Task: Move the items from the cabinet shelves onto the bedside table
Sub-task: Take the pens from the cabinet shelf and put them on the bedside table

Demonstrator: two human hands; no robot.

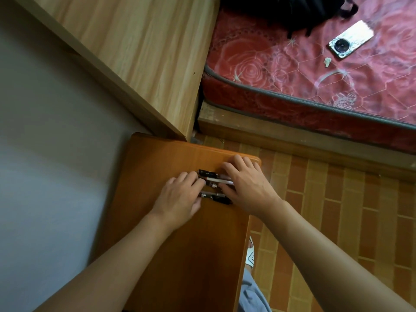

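Note:
Several pens (pixel 212 183), black and white barrels, lie side by side on the orange-brown bedside table (pixel 180 244), near its far end. My left hand (pixel 180 199) rests on their left ends with fingers bent over them. My right hand (pixel 245 185) covers their right ends, fingers spread and curved over the pens. Whether either hand actually grips a pen is hidden by the fingers. The middle parts of the pens show between the two hands.
A light wooden cabinet panel (pixel 135 52) slants above the table at upper left. A bed with a red patterned mattress (pixel 315 82) lies at the right, with a phone (pixel 351 39) and a black bag (pixel 288 12) on it. Brick-pattern floor (pixel 326 210) lies right of the table, my sandalled foot (pixel 250 255) beside it.

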